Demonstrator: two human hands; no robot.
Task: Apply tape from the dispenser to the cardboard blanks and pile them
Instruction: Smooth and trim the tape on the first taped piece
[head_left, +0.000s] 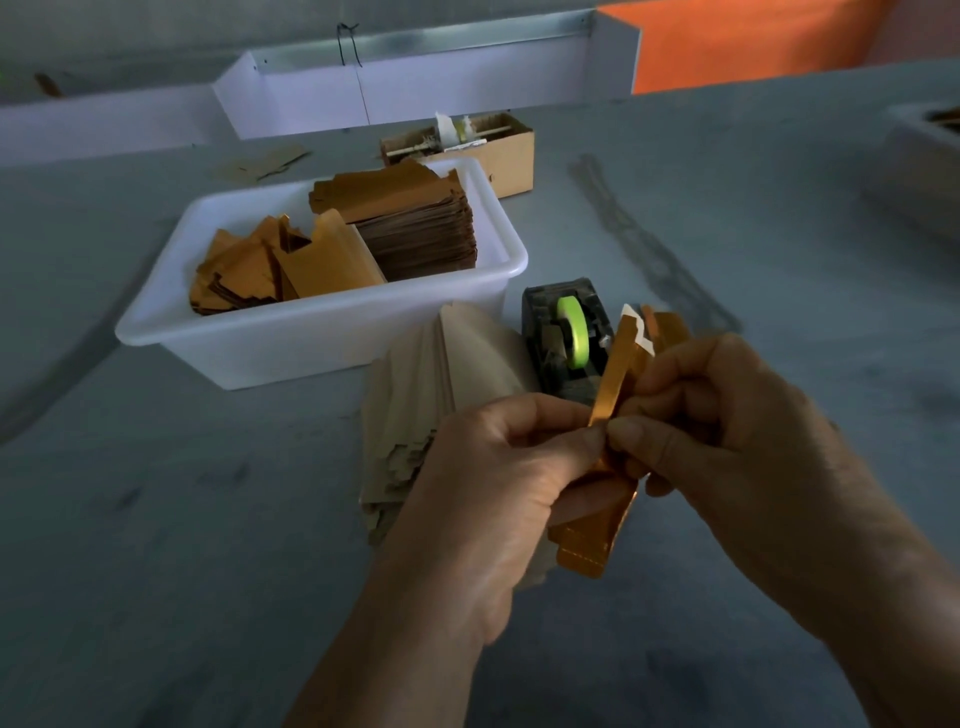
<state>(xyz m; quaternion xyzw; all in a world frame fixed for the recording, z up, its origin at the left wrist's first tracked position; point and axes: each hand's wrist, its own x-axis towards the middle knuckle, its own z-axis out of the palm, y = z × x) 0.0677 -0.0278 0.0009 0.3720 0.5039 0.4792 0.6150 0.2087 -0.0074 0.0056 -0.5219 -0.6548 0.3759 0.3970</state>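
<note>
— Both hands, what do we see?
— Our left hand (483, 493) and right hand (727, 431) pinch one gold blank (615, 374), held upright just before the dispenser (566, 338), above the pile (415, 415).

Gold cardboard blank (615, 364): folded, held upright above the desk. Tape dispenser (566, 338): dark body, green roll, standing mid-desk just behind the blank. Pale pile of blanks (415, 395): fanned, lying left of dispenser.

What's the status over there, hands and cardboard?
Left hand and right hand both pinching one gold blank. Tape dispenser just behind. Nothing blocking.
</note>
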